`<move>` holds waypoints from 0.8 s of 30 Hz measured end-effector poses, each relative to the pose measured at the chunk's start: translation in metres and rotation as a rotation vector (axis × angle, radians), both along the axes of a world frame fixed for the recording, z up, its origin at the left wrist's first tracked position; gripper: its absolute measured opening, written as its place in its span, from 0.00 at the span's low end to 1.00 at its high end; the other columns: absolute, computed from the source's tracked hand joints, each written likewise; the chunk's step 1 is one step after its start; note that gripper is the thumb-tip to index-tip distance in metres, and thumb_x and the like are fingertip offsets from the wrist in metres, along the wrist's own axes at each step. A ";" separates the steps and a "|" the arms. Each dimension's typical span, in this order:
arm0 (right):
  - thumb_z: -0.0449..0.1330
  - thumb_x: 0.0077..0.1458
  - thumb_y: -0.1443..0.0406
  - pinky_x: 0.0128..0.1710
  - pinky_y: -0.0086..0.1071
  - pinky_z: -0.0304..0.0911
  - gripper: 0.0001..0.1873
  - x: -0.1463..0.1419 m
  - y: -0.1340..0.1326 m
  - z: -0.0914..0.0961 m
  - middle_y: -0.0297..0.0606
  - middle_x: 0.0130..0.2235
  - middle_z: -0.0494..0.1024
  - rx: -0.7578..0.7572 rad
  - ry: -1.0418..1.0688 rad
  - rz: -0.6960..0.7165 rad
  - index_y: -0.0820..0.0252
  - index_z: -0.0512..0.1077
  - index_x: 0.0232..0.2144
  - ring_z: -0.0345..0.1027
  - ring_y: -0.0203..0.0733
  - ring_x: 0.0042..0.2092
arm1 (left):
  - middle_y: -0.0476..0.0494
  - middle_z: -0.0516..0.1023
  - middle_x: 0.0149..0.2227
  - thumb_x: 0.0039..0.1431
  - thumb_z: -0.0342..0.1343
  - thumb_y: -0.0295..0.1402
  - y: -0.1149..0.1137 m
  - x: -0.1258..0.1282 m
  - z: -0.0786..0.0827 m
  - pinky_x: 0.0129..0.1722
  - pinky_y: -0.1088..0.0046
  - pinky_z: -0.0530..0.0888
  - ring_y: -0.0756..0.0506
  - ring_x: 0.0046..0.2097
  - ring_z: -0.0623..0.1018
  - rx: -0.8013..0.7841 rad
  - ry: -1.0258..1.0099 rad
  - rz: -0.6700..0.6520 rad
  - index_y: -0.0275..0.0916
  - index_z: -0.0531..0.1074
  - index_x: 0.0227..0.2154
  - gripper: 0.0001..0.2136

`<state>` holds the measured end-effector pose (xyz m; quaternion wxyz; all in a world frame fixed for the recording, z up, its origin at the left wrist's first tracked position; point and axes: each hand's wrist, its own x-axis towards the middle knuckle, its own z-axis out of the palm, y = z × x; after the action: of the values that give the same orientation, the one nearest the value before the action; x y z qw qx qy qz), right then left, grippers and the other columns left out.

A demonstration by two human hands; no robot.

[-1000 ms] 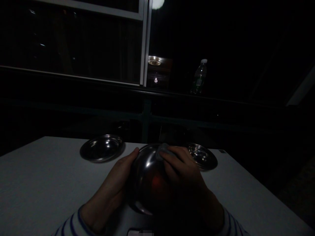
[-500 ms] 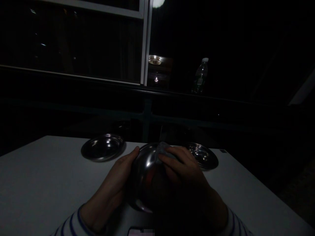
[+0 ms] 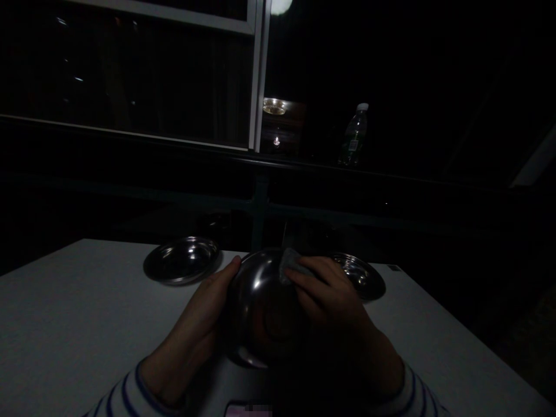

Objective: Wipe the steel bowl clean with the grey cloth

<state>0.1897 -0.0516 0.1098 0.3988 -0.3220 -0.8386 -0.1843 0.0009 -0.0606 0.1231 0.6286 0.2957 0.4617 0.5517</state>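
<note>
A shiny steel bowl [image 3: 260, 313] is tilted up on its edge over the white table [image 3: 65, 324], its underside facing me. My left hand [image 3: 197, 327] grips its left rim, thumb along the edge. Pressed against the bowl's upper right, my right hand [image 3: 330, 298] has its fingers closed on a small grey cloth [image 3: 289, 262]. Both sleeves are white with blue stripes.
Two steel plates lie flat on the table: one [image 3: 181, 267] at the far left, one [image 3: 360, 277] behind my right hand. A plastic water bottle [image 3: 354, 136] stands on a dark ledge beyond. The room is very dark; a window frame [image 3: 258, 75] rises behind.
The bowl has turned a little in my hands and its rim has risen slightly. My right hand with the cloth has shifted a bit up along the bowl.
</note>
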 end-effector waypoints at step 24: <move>0.53 0.55 0.69 0.45 0.34 0.65 0.14 0.010 0.006 0.000 0.41 0.45 0.70 -0.079 0.197 0.009 0.58 0.70 0.44 0.64 0.39 0.47 | 0.46 0.77 0.22 0.55 0.53 0.33 0.003 -0.012 0.014 0.22 0.73 0.73 0.47 0.22 0.76 -0.062 -0.152 0.116 0.35 0.73 0.31 0.07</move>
<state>0.2001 -0.0453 0.1099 0.4669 -0.3505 -0.8034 -0.1167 -0.0106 -0.0577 0.1372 0.6376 0.2061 0.4461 0.5933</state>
